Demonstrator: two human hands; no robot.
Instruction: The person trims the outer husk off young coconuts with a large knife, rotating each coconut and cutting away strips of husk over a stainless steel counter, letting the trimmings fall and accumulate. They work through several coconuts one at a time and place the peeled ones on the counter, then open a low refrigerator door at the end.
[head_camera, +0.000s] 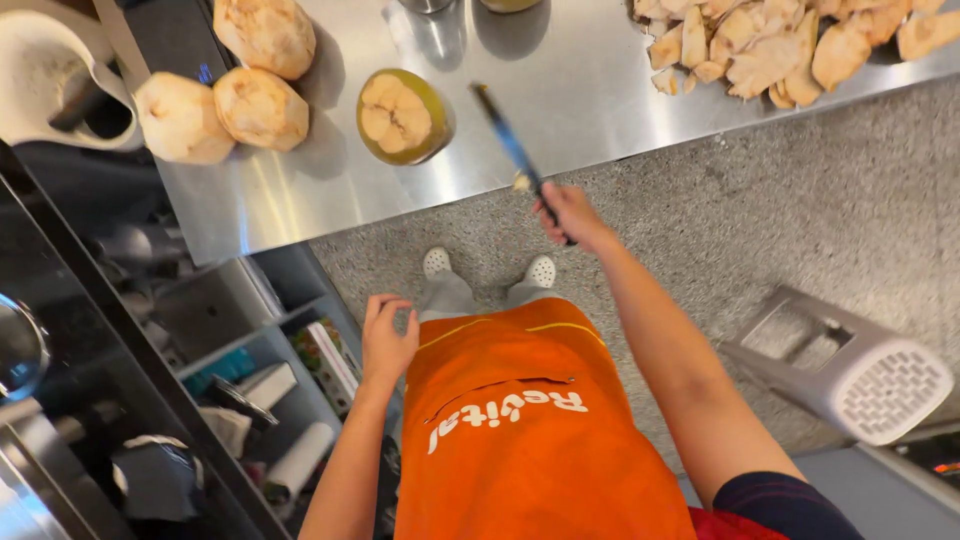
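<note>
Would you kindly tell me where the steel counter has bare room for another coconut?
The steel counter is bare between the green-rimmed cut coconut and the pile of husk shavings, under the raised knife. The left end is crowded with three peeled coconuts.

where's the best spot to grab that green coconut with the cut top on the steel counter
Probably by its rounded green sides, low on the body, coming from the counter's near edge. The green coconut stands alone with its cut face up, so the sides are open. The left hand is empty; the right hand holds a knife, blurred, beside it.
</note>
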